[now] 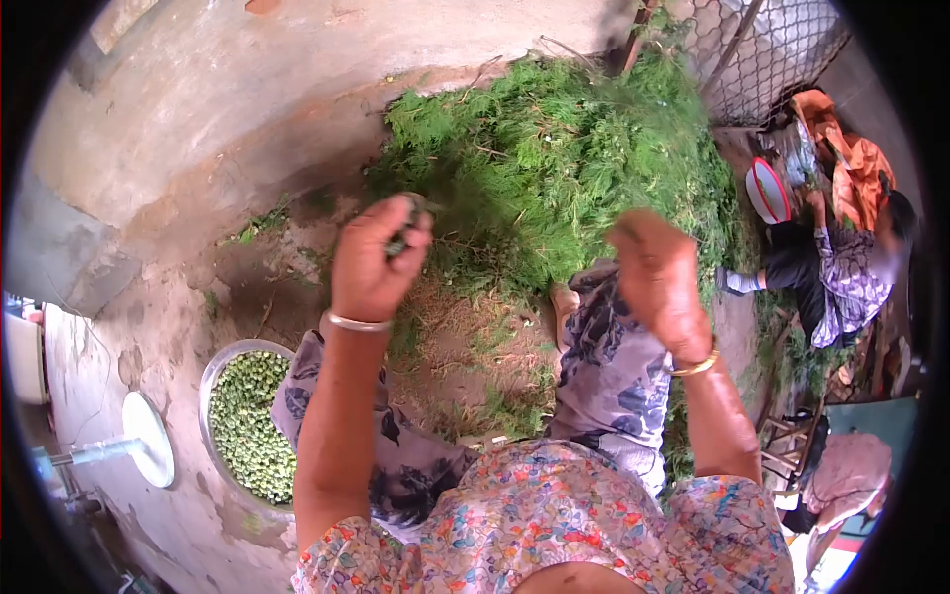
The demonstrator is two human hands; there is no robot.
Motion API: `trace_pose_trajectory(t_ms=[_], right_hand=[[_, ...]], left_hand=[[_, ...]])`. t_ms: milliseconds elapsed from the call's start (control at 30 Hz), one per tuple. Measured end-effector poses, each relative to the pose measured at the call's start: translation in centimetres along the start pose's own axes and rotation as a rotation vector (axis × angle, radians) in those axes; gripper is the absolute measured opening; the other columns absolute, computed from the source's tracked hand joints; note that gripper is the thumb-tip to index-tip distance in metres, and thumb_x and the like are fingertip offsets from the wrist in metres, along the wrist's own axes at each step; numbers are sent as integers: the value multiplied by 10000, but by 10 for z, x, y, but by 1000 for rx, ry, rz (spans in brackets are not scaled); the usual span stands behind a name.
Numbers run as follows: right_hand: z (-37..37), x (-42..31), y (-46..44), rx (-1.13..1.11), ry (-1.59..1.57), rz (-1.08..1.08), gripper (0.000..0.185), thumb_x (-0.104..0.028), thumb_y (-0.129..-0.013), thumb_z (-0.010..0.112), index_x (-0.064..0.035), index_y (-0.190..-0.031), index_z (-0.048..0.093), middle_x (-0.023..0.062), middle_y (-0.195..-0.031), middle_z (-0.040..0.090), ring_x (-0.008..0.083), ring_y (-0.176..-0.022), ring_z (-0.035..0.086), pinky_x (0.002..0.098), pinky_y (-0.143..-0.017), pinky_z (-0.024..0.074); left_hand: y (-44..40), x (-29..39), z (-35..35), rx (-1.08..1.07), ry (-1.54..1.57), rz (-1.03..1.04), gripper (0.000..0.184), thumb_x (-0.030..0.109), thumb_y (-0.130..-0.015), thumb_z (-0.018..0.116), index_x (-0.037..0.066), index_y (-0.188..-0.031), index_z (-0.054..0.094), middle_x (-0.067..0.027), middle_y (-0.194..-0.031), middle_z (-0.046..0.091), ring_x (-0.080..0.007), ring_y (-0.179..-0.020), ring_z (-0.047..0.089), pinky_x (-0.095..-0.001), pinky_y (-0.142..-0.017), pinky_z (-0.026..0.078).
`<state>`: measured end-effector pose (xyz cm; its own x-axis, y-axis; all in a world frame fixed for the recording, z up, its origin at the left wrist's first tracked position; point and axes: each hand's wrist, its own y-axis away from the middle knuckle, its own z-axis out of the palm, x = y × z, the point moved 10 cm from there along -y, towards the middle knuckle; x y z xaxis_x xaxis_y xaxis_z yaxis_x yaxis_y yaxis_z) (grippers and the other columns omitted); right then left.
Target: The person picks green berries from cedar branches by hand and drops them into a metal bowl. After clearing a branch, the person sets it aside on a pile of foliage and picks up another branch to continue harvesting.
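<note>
My left hand (381, 255) is raised over the ground, its fingers curled around small dark green pieces (403, 230). To the right, my right hand (655, 267) is held up above my knee with its fingers bent together; it is blurred, and anything between its fingertips is too small to name. Beyond both hands lies a large heap of feathery green branches (564, 148). A round metal basin (210, 396) filled with small green pods or fruits (252, 426) stands on the ground beside my left leg.
At the right a person (851, 267) sits near a red-rimmed white basin (768, 190) and an orange cloth (851, 158). Another person (846, 480) is at the lower right beside a wooden stool (787, 441). A white round-based stand (148, 440) is at the left.
</note>
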<state>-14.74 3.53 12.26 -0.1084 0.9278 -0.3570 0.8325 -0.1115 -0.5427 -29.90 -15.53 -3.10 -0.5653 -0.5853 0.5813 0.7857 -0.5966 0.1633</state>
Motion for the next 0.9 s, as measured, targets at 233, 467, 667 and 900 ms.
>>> trace_pose_trajectory(t_ms=[233,467,667,900], right_hand=[[-76,166,164,-513,506,343,373,-12,-694,601,-28,-1067,609,185,-1009,625,370,-921,588,437,-785,464],[-87,205,233,-618,568,783,356,-104,-730,628,-10,-1070,577,228,-955,618,426,-930,571,489,-817,446],[-65,190,159,-380,492,621,341,-157,-796,607,-43,-1114,561,228,-922,623,410,-882,564,503,-775,425],[-32,127,33,-62,154,361,260,-146,-795,660,36,-977,620,246,-779,640,368,-719,648,413,-635,496]], left_hand=[[42,95,-40,143,-110,168,152,84,-877,567,-40,-964,556,-155,-870,594,-174,-698,555,-196,-438,398],[158,185,-120,603,-504,355,143,89,-853,615,-35,-898,559,-85,-771,548,-146,-628,517,-207,-436,353],[270,195,-226,954,-1385,142,493,118,-714,653,-60,-1168,580,-219,-1075,625,-292,-997,598,-334,-868,456],[186,187,-184,854,-1618,-65,444,135,-722,657,-75,-1109,597,-172,-1039,647,-210,-832,619,-286,-627,481]])
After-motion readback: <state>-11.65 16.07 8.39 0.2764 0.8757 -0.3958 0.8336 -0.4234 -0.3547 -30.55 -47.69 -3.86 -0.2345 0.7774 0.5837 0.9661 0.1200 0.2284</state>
